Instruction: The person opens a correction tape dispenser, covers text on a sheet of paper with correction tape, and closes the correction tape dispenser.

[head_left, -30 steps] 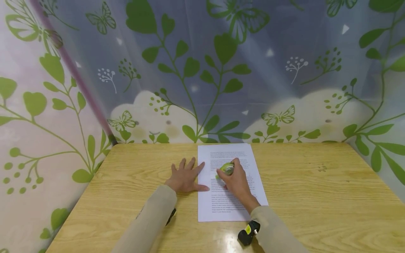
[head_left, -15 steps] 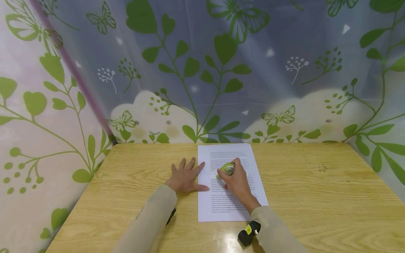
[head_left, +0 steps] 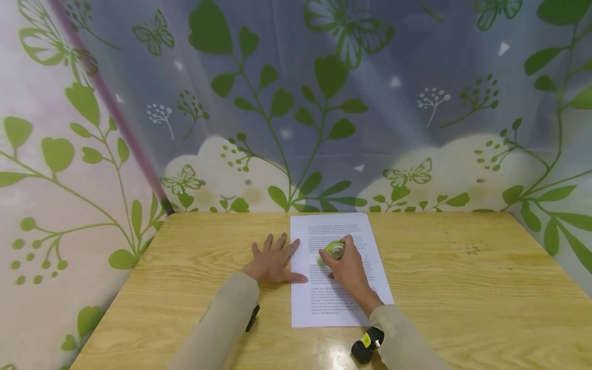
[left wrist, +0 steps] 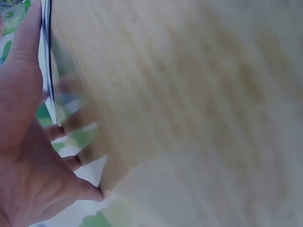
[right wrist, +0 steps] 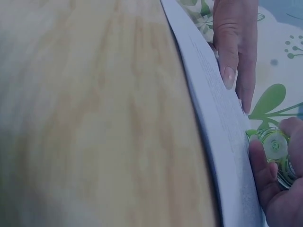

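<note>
A printed sheet of paper (head_left: 300, 308) lies on the wooden table. My left hand (head_left: 274, 263) is spread flat at its left side, thumb and index fingertip resting on the margin. My right hand (head_left: 349, 267) pinches a green, see-through correction tape (head_left: 335, 250) between thumb and fingers, its tip down on the text in the upper middle of the page. In the right wrist view the round spool of the correction tape (right wrist: 275, 146) shows between the fingers. The left wrist view has my left hand (left wrist: 28, 156) with fingers apart at the table surface.
The wooden table (head_left: 462, 288) extends to both sides of the paper. A curtain (head_left: 287, 103) printed with leaves and butterflies hangs behind its far edge. A black wrist camera (head_left: 367, 345) sits beneath my right sleeve.
The head view has tilted up slightly, so everything sits a little lower in it. The correction tape has slid a tiny bit to the right; my left hand stays put.
</note>
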A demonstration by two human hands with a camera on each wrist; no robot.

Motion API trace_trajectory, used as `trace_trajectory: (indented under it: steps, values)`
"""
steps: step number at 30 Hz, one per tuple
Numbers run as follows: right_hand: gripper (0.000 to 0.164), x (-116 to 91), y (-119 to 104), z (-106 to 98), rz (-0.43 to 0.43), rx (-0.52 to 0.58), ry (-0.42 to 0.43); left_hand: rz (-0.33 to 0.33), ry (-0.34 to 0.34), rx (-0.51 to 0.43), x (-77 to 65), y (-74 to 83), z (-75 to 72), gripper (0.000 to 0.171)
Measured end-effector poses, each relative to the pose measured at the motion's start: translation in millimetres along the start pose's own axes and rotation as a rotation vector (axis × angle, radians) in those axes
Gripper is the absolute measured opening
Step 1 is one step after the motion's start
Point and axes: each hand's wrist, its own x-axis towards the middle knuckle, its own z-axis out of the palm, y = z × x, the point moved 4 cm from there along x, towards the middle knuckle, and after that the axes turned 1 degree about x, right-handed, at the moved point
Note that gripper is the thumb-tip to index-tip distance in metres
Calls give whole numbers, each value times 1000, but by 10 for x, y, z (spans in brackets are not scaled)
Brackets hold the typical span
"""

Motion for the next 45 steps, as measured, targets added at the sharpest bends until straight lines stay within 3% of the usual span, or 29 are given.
trace_trajectory:
  steps: [4, 9, 16, 20, 27, 32, 35, 40, 45]
  values:
    - [49, -16, 13, -49, 46, 17, 3, 16, 15, -34, -7, 16, 3, 107]
    - [56, -3, 1, -152, 91, 77, 20, 47, 63, -2, 0, 32, -60, 108]
    - [51, 31, -131, -376, 8, 33, 60, 111, 126, -30, -5, 28, -112, 99]
    - [48, 42, -263, -511, -53, 80, 66, 152, 202, -117, -22, 43, -193, 93]
    - [47, 51, -435, -708, -40, 187, 63, 207, 267, -222, -56, 146, -372, 90]
    - [48, 52, -530, -788, -45, 195, 44, 224, 311, -352, -94, 238, -529, 83]
    - [50, 34, -592, -818, -65, 174, 14, 274, 319, -465, -123, 331, -614, 77]
    - [52, -27, -693, -852, -80, 171, -10, 353, 304, -665, -175, 488, -708, 65]
    - [49, -102, -792, -842, -96, 210, -29, 360, 281, -833, -195, 583, -726, 53]
